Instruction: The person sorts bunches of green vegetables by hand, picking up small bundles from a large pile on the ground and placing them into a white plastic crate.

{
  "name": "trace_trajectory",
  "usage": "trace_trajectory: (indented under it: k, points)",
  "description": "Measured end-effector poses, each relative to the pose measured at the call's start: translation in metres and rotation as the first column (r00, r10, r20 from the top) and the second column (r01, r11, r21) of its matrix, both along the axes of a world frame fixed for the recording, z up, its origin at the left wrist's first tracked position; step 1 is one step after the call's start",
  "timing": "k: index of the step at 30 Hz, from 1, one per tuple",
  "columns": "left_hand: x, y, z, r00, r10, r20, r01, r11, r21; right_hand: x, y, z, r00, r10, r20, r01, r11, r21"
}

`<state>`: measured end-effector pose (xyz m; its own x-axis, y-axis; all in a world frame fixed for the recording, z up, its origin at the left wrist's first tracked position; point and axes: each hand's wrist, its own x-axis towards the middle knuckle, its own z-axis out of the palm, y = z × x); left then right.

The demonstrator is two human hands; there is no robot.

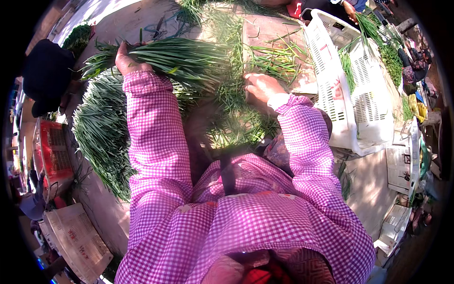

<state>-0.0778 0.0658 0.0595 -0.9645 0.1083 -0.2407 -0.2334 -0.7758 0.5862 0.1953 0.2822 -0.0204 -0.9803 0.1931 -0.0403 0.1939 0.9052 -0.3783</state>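
My left hand (129, 60) is closed around a thick bunch of Chinese chives (184, 58), held level with the pale cut ends pointing right. Beneath that forearm lies a large heap of chives (103, 127), stacked with leaves outward. My right hand (262, 87) is at the left edge of a flat board (255, 39), its fingers slightly apart and nothing visible in them. Loose chive stalks (276, 62) are scattered over the board just beyond it. Trimmed green scraps (237, 124) cover the ground between my arms.
A white plastic crate (337, 96) with a few chives in it stands to the right. Another person's hand (350, 10) grips chives at the top right. A person in a dark cap (48, 74) is at the left, near a red crate (55, 156) and a pale crate (78, 241).
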Motion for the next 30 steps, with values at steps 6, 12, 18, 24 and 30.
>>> trace_trajectory:
  k: [6,12,18,24,30]
  points:
    - [0.000,0.007,-0.002,0.999,0.025,0.042,-0.020,0.993,-0.115,-0.043,-0.038,-0.070,0.959,0.102,-0.266,-0.060,0.985,0.164]
    - [0.005,0.008,-0.003,0.998,-0.048,-0.032,0.045,0.996,-0.081,-0.090,-0.016,-0.113,0.995,-0.049,-0.086,0.084,0.875,0.476]
    - [0.023,0.004,0.008,0.997,-0.057,-0.060,0.049,0.992,-0.115,-0.095,0.026,-0.111,0.938,-0.209,-0.278,0.297,0.897,0.328]
    - [0.017,0.008,0.002,0.990,-0.139,-0.001,0.138,0.988,-0.067,-0.056,0.106,-0.137,0.768,-0.501,-0.398,0.627,0.714,0.311]
    - [0.029,0.015,0.006,0.982,-0.181,-0.049,0.180,0.983,-0.034,0.061,0.137,-0.128,0.066,-0.995,-0.073,0.995,0.060,0.075]
